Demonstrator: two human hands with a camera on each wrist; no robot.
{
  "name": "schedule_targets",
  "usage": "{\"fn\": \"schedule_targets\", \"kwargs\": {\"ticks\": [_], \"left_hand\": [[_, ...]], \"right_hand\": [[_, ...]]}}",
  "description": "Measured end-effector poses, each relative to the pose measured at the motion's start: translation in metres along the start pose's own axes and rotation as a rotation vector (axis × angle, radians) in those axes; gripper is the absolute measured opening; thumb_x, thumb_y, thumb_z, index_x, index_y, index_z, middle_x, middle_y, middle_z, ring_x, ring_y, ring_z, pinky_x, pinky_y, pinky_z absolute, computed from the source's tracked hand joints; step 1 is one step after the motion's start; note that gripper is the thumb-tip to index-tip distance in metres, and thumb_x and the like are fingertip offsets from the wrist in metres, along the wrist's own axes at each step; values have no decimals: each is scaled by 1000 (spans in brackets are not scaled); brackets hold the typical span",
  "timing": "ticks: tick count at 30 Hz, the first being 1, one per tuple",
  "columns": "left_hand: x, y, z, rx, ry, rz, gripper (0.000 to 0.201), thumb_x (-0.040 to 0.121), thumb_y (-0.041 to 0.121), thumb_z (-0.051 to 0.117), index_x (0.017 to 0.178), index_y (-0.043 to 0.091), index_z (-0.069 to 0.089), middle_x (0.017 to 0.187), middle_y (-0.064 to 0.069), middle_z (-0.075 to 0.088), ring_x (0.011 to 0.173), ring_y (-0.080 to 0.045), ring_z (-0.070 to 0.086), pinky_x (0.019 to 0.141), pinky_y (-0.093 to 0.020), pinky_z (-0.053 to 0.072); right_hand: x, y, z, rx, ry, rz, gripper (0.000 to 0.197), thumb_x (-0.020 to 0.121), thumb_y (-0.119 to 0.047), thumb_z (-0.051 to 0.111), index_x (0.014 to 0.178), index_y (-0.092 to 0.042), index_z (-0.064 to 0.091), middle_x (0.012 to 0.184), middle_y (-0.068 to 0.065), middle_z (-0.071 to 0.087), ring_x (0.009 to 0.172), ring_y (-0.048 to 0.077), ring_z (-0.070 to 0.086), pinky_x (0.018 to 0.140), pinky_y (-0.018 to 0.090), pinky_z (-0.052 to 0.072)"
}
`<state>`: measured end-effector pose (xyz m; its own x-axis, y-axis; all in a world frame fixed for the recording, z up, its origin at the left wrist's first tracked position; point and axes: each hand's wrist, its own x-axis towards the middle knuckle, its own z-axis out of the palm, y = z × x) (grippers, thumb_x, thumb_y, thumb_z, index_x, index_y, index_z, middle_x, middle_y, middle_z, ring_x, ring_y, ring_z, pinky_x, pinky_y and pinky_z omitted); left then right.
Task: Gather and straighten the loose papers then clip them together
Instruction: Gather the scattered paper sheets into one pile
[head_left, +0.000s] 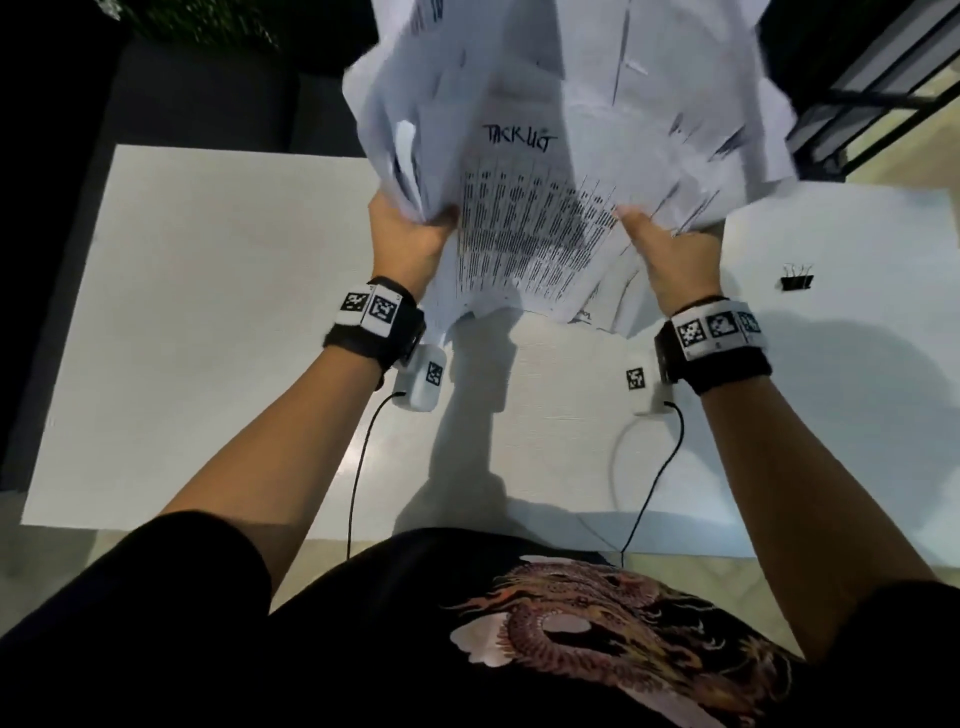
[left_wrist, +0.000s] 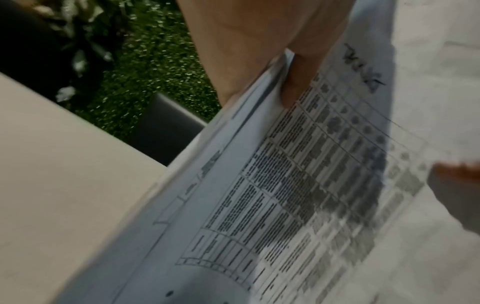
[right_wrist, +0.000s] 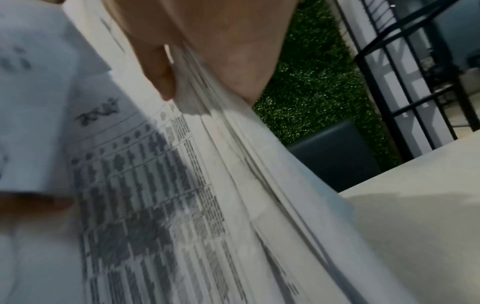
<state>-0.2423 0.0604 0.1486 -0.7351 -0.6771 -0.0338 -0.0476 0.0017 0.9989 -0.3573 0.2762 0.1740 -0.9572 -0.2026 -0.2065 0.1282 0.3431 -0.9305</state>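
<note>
A loose, uneven sheaf of white papers (head_left: 540, 156) is held up above the white table (head_left: 208, 332), its sheets fanned out at different angles. The front sheet carries a printed table and a handwritten heading. My left hand (head_left: 410, 228) grips the sheaf's left edge, thumb on the front (left_wrist: 296, 82). My right hand (head_left: 670, 249) grips the right edge, thumb on the front (right_wrist: 158, 70), fingers hidden behind the papers (right_wrist: 207, 185). A black binder clip (head_left: 796, 279) lies on the table to the right, apart from both hands.
Beyond the table's far edge stand a dark chair (head_left: 197, 93) and green turf (right_wrist: 311, 92). A black metal railing (head_left: 872, 98) rises at the back right. Thin black cables (head_left: 358, 467) trail from both wristbands over the table's near edge.
</note>
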Motion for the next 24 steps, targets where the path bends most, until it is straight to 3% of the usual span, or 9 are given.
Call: {"fn": "schedule_targets", "kwargs": {"ticks": [2,5,10,13,16,18,20,22,24], "left_hand": [[4,3,-14,-66,-6,-20,41,69,-6,78,105,5,63,101,-1,72,99,-18,70,87,-36,58],[3,-6,-39,-53,-169,-104,60,61,7,86,114,3,59,112,-9,69,108,-25,67,92,-41,56],[-1,-20,-28,80,-220,-138,59,64,1,84,116,5,57,107,7,66,99,3,66,87,-19,54],[2,-15,-22,-30,-76,-120,53,71,-2,80,118,4,56,112,-6,68,104,-10,68,91,-31,56],[4,-11,-31,-54,-81,-88,51,68,1,83,114,6,61,111,-6,71,107,-21,68,93,-40,55],[5,-14,-33,-22,-176,-86,52,66,1,84,113,10,63,110,-3,71,108,-20,67,92,-37,55],[4,-21,-25,12,-191,-130,60,66,2,84,119,3,58,113,-5,69,109,-18,66,89,-32,56],[4,-22,-11,-17,-89,-113,55,68,-4,81,117,8,58,107,6,71,103,-6,67,86,-26,57],[4,-11,-2,-44,8,-43,51,71,-10,77,108,19,57,100,12,69,94,3,67,81,-20,56]], "right_hand": [[5,5,-12,160,14,-174,28,73,-21,82,95,-26,66,92,-19,71,96,-2,66,94,30,49],[2,19,-29,114,-123,-188,42,64,-26,86,99,-16,65,89,-24,73,94,-2,67,87,23,52],[4,32,-2,27,-113,-56,48,70,-18,84,112,-8,66,108,-4,71,102,4,67,90,22,53],[5,21,2,-9,-30,-17,48,71,-30,82,109,-10,62,95,-9,67,85,-6,65,78,9,49],[10,33,-20,-168,-16,-63,70,62,-55,82,80,9,62,75,17,68,67,27,64,75,37,56],[11,39,-28,-256,-93,-67,69,61,-54,79,76,12,64,52,-2,62,53,11,58,65,27,51],[8,37,-18,-178,-163,59,47,68,-39,80,100,-6,70,76,-16,69,76,-3,63,74,15,49],[8,34,-1,-157,-96,87,47,74,-38,78,109,-10,65,105,0,69,98,12,63,87,18,50],[5,21,9,-158,-64,111,41,78,-46,72,99,-12,65,94,3,66,87,15,61,76,19,48]]}}
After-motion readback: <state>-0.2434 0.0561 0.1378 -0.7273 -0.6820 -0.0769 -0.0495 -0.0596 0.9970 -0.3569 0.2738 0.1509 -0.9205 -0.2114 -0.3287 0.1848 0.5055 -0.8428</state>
